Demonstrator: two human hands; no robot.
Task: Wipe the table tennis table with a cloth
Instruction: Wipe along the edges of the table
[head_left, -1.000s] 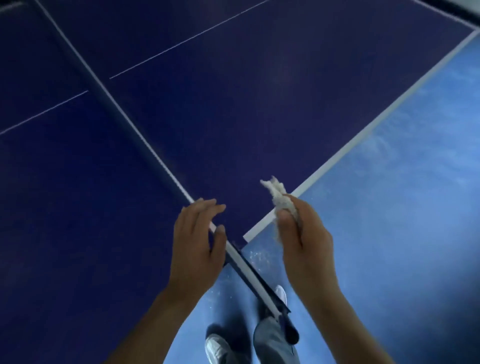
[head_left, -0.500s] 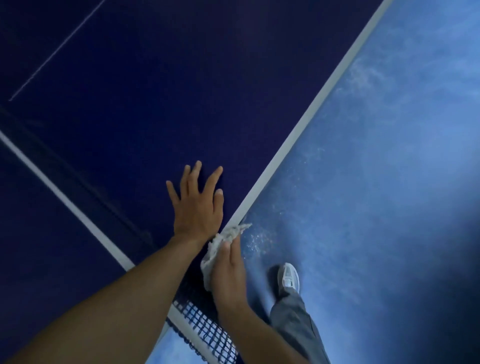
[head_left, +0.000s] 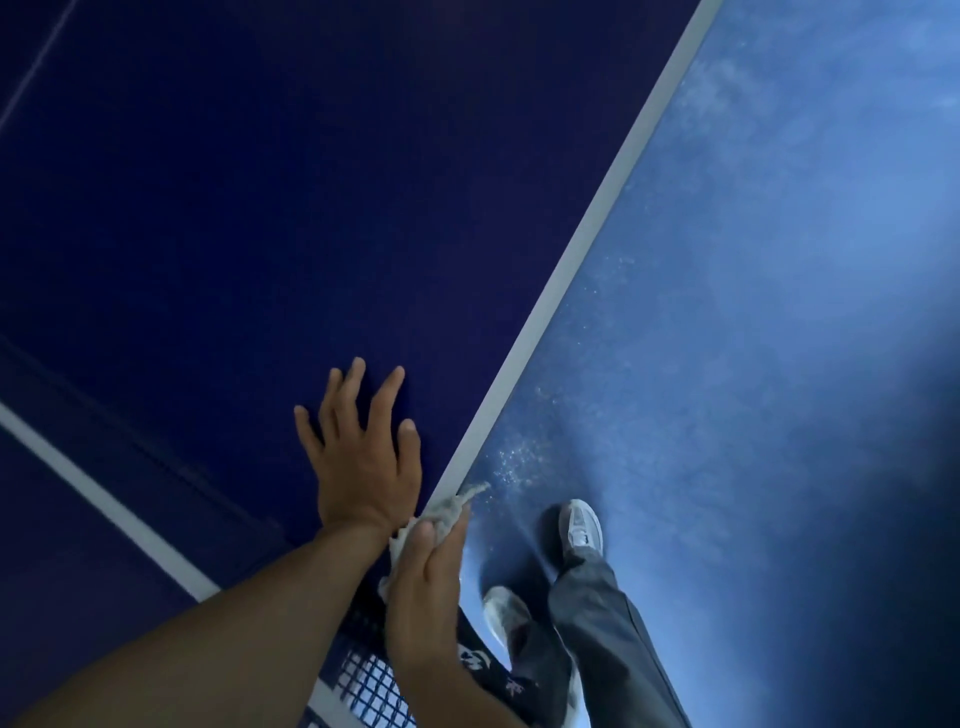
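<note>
The dark blue table tennis table (head_left: 311, 208) fills the left and upper part of the view, with a white side line (head_left: 597, 228) along its right edge. My left hand (head_left: 363, 462) lies flat on the table with fingers spread, just beside that edge near the net. My right hand (head_left: 423, 582) holds a crumpled whitish cloth (head_left: 447, 512) against the table's corner where the side edge meets the net. Part of the cloth is hidden under my fingers.
The net (head_left: 374, 680) with its white top band (head_left: 104, 504) runs diagonally at lower left. The blue floor (head_left: 779, 312) lies to the right, with pale dust specks near the table edge. My feet in pale shoes (head_left: 582, 527) and grey trousers stand beside the table.
A second ago both hands hovered over the net end. My left hand then pressed flat on the table and my right hand brought the cloth down to the table's corner. The view shifted right.
</note>
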